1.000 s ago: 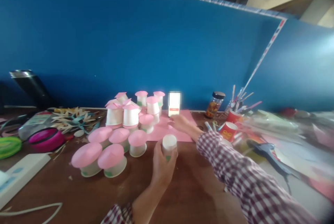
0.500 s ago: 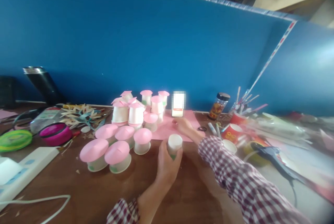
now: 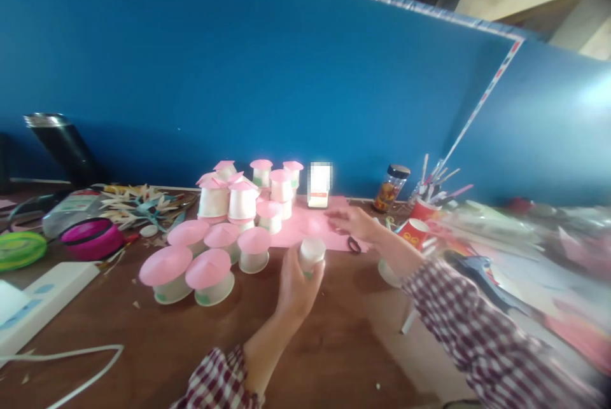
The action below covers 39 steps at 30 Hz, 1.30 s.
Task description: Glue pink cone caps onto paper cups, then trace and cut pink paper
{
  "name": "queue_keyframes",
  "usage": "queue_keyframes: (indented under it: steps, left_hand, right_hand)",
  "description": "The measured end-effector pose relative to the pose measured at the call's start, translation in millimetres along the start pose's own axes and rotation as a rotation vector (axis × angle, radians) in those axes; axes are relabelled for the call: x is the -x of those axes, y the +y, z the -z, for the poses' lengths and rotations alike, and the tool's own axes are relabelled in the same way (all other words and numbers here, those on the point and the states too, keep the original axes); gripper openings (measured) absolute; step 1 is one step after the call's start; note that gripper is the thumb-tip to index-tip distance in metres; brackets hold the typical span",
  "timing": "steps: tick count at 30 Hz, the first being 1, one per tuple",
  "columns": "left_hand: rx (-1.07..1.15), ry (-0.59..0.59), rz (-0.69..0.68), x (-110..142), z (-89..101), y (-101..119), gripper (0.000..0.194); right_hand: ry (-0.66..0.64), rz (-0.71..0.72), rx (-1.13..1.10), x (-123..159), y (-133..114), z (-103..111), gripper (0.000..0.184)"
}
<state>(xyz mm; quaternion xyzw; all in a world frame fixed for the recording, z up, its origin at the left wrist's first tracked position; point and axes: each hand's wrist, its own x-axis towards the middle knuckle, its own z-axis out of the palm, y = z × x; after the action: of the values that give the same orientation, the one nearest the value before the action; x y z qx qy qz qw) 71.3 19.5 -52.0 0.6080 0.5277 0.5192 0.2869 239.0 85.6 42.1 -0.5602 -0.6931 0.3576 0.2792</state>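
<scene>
My left hand (image 3: 294,283) is wrapped round a small upturned white paper cup (image 3: 312,250) that stands on the brown table (image 3: 334,345). My right hand (image 3: 354,221) hovers just above the pink paper sheet (image 3: 291,235), behind the cup, its fingers pointing left and smeared by motion. A pale pink round piece (image 3: 312,226) shows at its fingertips; I cannot tell whether the hand holds it. Small black scissors (image 3: 354,245) lie on the sheet's near right corner. To the left stand several white cups capped with pink paper cones (image 3: 207,268).
Red cups of pens (image 3: 420,210) and a jar (image 3: 391,188) stand at the back right, with a glue gun (image 3: 477,268) nearer. On the left are a pink bowl (image 3: 90,238), green tape (image 3: 19,250), a black tumbler (image 3: 62,145), a white power strip (image 3: 42,294) and a cable (image 3: 71,361).
My right hand has lifted off the pink sheet and drawn right, toward me. The scissors now show. My left hand stays on the white cup.
</scene>
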Motion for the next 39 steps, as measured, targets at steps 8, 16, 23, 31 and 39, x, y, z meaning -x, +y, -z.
queue_keyframes:
  steps: [8, 16, 23, 31, 39]
  left_hand:
    - [-0.036, 0.027, -0.151, 2.0, -3.2, -5.2, 0.040]
    - [-0.051, 0.029, -0.165, 2.8, -3.1, -5.2, 0.042]
    - [-0.043, 0.002, -0.149, 3.3, -2.1, -3.6, 0.039]
    - [-0.038, -0.003, -0.132, 3.2, -3.3, -2.7, 0.038]
    - [0.010, -0.022, -0.156, 2.4, -1.7, -1.4, 0.037]
  right_hand:
    - [-0.024, 0.166, 0.069, 35.0, -11.4, -9.2, 0.024]
    - [0.051, 0.224, 0.217, 39.6, -18.7, -17.1, 0.017]
    - [0.086, 0.240, 0.240, 39.1, -13.2, -16.6, 0.016]
    - [0.048, 0.258, 0.284, 42.6, -11.9, -24.5, 0.019]
    - [0.080, 0.234, 0.341, 47.4, -13.7, -30.6, 0.021]
